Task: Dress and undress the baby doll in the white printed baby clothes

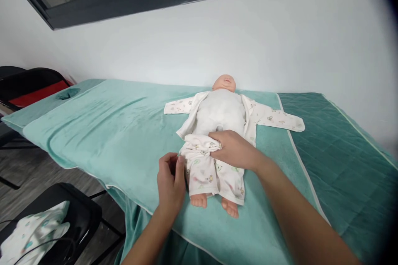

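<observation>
A baby doll (220, 109) lies on its back on the green-covered bed, head toward the wall. Its white patterned shirt (269, 116) hangs open at the front, with both sleeves stretched outward. Patterned baby pants (203, 172) cover the legs, and the bare feet stick out below the cuffs. My right hand (231, 149) is closed on the bunched waistband near the middle. At the left side of the pants, my left hand (171, 180) has thumb and curled fingers pinched on the cloth edge. Part of the waistband is hidden under my right hand.
The bed's green cover (124, 128) spreads far to the left, and a darker quilted cover (336, 153) lies at the right. A black chair (71, 211) holding a patterned white cloth (37, 232) and a cable stands at the lower left. Behind is a white wall (280, 41).
</observation>
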A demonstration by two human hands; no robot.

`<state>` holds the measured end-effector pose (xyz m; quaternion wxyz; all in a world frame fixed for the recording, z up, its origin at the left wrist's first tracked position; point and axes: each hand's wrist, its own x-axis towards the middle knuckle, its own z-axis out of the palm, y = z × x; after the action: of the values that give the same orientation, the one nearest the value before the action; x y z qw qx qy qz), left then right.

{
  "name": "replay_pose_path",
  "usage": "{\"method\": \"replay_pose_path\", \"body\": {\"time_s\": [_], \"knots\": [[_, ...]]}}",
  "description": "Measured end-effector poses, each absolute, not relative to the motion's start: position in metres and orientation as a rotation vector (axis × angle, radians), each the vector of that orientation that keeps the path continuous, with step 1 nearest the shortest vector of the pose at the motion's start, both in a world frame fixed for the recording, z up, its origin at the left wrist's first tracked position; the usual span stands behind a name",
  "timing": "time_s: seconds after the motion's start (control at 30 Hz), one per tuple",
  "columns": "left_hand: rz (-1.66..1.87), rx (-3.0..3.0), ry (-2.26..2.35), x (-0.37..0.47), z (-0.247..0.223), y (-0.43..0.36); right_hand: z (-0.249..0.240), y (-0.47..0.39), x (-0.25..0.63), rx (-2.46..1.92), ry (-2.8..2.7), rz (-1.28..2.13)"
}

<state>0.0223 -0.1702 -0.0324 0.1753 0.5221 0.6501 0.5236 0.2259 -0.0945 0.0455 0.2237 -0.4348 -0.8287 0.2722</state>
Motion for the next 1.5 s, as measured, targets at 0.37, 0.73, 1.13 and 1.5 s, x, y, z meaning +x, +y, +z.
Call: {"method": "replay_pose_path", "body": {"time_s": [0.37,0.73,1.13,1.5], "knots": [[1.105,1.662,1.552,0.003,-0.043,-0.223,0.045,-0.093,0.228,-1.168,-2.301,0.777],[1.196,1.764,1.737,0.019,-0.030,-0.176,0.050,-0.094,0.234,-1.138,-2.254,0.904],[1.399,2.199,1.593,0.016,-0.053,-0.212,0.047,-0.093,0.229,-1.190,-2.161,0.848],[1.348,2.313,1.603,0.024,-0.053,-0.225,0.047,-0.093,0.230,-1.167,-2.171,0.861]]}}
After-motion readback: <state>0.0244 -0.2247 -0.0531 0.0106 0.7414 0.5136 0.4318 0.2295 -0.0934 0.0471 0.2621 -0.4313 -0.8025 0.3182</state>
